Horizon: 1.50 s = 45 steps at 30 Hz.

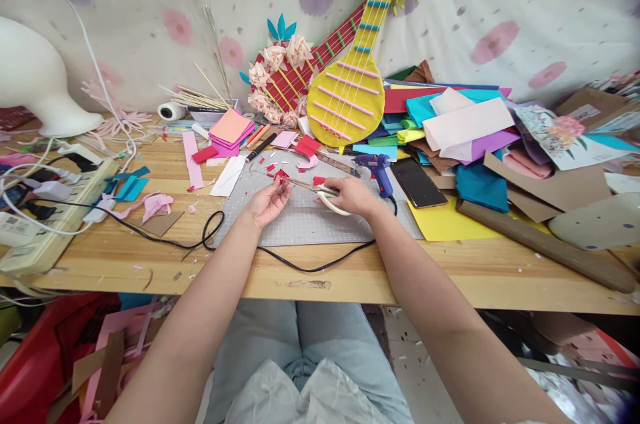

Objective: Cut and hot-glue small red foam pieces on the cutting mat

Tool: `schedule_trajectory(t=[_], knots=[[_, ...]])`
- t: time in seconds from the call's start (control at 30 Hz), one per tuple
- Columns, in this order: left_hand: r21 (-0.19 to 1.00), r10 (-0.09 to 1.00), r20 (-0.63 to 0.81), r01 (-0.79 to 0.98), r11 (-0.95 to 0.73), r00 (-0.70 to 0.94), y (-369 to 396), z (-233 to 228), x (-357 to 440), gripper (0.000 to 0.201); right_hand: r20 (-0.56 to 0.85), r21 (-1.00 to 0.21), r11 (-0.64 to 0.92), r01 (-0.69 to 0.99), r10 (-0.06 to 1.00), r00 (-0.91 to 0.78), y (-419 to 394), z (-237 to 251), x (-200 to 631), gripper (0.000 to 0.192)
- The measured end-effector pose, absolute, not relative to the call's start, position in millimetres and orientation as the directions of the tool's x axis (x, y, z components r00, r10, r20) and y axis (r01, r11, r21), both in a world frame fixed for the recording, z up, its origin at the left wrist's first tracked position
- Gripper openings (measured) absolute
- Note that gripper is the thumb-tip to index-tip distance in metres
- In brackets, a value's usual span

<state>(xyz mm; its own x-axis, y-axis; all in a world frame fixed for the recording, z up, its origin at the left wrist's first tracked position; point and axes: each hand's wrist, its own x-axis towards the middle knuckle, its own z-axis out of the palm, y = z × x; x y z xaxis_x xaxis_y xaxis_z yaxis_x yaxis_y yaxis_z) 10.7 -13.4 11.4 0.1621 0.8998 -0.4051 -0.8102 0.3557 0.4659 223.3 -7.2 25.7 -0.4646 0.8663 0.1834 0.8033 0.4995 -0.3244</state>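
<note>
Right hand [353,196] grips scissors [315,189]; left hand [269,203] apparently pinches red scrap [281,175].

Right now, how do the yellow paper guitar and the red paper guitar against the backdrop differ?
The yellow paper guitar lies in front, overlapping the red paper guitar behind it. The yellow guitar's body carries pink cross-strips; the red guitar's body is ringed with pale paper flowers. The yellow guitar's neck rises steeply up the backdrop; the red guitar's neck slants lower to the right. Both are handmade, with strings, and lean on the floral cloth.
</note>
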Motion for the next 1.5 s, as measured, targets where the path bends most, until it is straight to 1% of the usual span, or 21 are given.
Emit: schedule_trajectory(t=[0.13,0.3,0.5,0.73,0.97,1.23,1.5], knots=[[0.499,0.906,-0.395,-0.791,0.353,0.154,-13.0,9.2,10.2,0.021,0.186,-0.33,0.5,0.801,0.866,-0.464,-8.1,26.5,223.3,0.043],[0.47,0.9,-0.402,-0.805,0.362,0.17,-12.2,6.8,9.3,0.018,0.189,-0.293,0.498,0.816,0.867,-0.462,-9.3,28.7,223.2,0.04],[0.435,0.889,-0.416,-0.816,0.38,0.193,-12.0,7.4,8.8,0.019,0.161,-0.307,0.484,0.82,0.875,-0.456,-9.1,29.7,224.4,0.04],[0.467,0.898,-0.407,-0.806,0.364,0.17,-10.8,6.3,9.2,0.023,0.182,-0.317,0.512,0.799,0.859,-0.478,-8.1,26.3,224.4,0.043],[0.376,0.875,-0.431,-0.838,0.396,0.22,-11.9,10.7,9.0,0.023,0.185,-0.29,0.501,0.816,0.866,-0.465,-7.1,23.4,225.4,0.041],[0.453,0.894,-0.41,-0.81,0.374,0.183,-10.8,7.4,9.2,0.026,0.195,-0.282,0.517,0.808,0.856,-0.48,-7.7,23.2,223.8,0.045],[0.469,0.898,-0.403,-0.803,0.367,0.175,-10.2,5.8,8.9,0.021,0.182,-0.315,0.51,0.8,0.86,-0.476,-9.1,24.5,223.6,0.046]])
